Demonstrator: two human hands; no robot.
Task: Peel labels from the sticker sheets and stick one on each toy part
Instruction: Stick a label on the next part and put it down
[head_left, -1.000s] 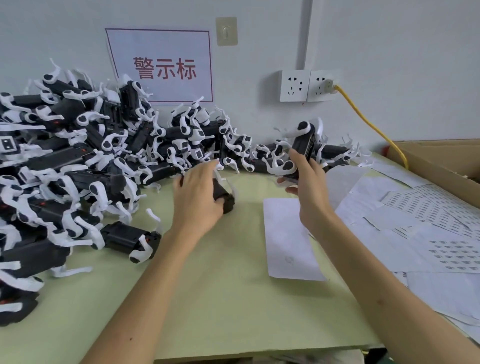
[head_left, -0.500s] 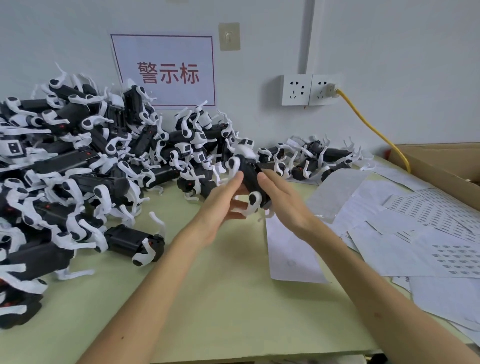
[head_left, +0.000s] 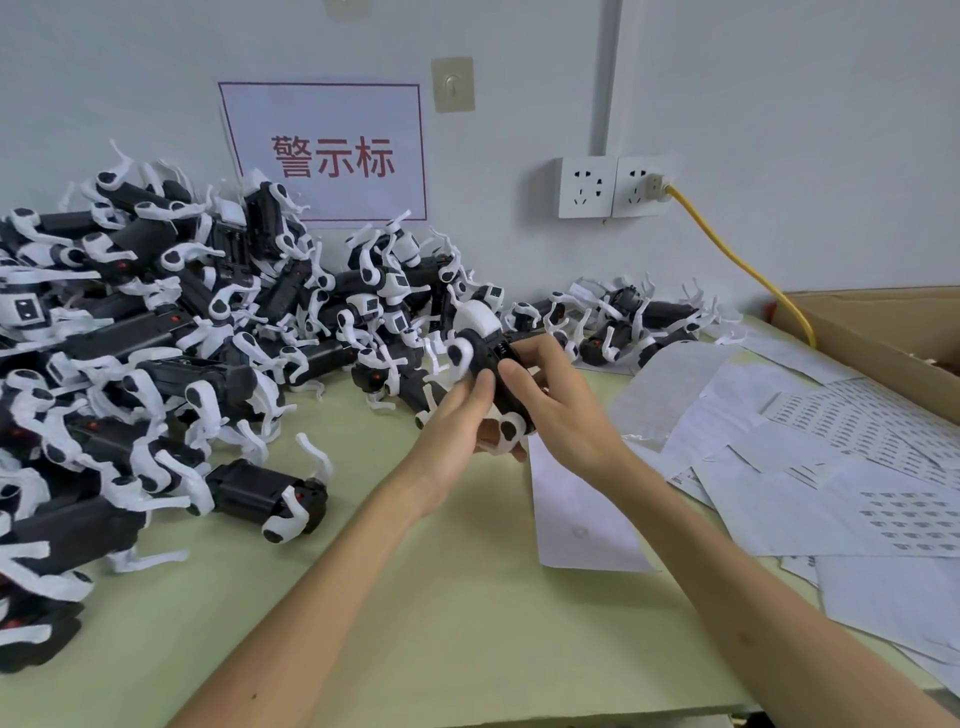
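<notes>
A second earlier the hands had been apart. By now the right hand (head_left: 563, 415) had brought a toy part (head_left: 491, 356) from the back row to the middle, and the left hand (head_left: 457, 431) had left the pile (head_left: 156, 338) to meet it. Both gripped it just above the counter (head_left: 415, 597), left fingers cupped under its near end and right fingers curled over the black body, presumably to turn a flat face up for a label. No label showed on either hand (none that I could make out). The sticker sheets (head_left: 852, 431) lay at three o'clock, within easy reach; the pile spread from nine to eleven o'clock.
</notes>
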